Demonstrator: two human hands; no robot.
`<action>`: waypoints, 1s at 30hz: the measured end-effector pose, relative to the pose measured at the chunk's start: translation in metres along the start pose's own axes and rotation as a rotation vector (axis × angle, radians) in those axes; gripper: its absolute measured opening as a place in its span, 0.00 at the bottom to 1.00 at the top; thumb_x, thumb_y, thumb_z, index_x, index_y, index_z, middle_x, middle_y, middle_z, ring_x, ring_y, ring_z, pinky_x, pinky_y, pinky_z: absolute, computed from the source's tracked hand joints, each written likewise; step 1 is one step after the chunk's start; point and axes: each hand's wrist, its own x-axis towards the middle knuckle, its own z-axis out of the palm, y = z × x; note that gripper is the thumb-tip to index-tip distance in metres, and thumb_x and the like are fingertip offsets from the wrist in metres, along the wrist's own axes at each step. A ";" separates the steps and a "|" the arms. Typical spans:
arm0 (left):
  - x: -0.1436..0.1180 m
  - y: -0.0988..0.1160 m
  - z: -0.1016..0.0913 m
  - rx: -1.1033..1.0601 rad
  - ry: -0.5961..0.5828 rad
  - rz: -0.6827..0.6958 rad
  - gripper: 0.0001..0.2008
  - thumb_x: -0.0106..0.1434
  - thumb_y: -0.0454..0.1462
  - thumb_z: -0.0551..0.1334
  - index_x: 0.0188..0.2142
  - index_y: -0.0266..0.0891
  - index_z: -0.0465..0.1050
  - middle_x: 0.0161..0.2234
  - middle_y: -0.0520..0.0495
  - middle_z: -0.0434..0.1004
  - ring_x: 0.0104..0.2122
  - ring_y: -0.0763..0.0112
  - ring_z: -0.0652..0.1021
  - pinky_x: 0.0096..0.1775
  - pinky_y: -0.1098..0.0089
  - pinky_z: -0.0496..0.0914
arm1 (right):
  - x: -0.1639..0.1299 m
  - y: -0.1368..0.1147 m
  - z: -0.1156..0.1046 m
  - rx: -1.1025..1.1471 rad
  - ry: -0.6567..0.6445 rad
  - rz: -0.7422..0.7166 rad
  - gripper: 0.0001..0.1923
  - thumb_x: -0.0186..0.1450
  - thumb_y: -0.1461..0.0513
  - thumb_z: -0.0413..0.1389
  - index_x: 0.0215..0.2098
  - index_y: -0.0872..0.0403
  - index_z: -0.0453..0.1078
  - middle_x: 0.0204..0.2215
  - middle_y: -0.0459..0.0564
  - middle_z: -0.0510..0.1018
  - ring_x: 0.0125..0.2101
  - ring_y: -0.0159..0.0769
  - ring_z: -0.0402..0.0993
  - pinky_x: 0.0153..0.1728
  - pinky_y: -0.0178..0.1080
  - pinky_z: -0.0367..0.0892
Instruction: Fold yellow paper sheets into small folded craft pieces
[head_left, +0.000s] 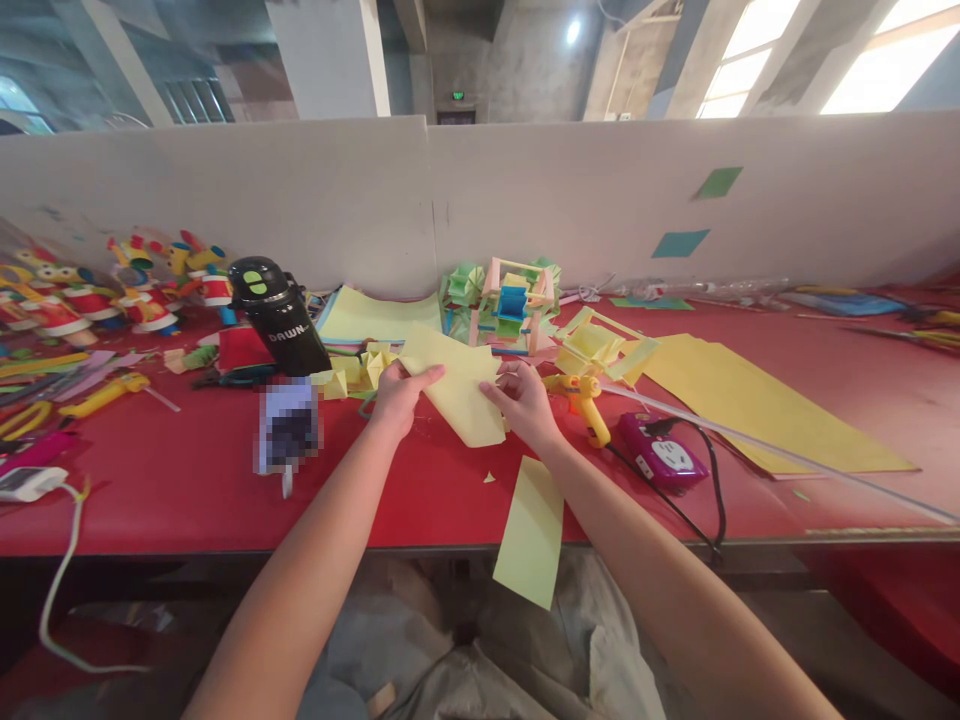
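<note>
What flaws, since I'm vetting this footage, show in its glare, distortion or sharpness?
Head view: the window at upper right is blown out to white; head view, far left: the colourful figures look stretched and soft; head view, left of the left hand: coarse pixel blocks hide an object's details.

Bright windows shine beyond a pale partition.

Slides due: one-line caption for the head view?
Left grip and right grip hold pale yellow paper over a red tabletop, near a yellow pistol-shaped glue gun.
</note>
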 end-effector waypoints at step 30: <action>0.000 0.004 0.003 -0.117 0.001 -0.063 0.24 0.38 0.34 0.78 0.37 0.37 0.76 0.35 0.47 0.83 0.39 0.64 0.81 0.44 0.66 0.74 | -0.003 -0.005 -0.003 0.047 -0.041 0.002 0.19 0.58 0.48 0.64 0.37 0.53 0.71 0.36 0.50 0.79 0.37 0.40 0.75 0.35 0.38 0.71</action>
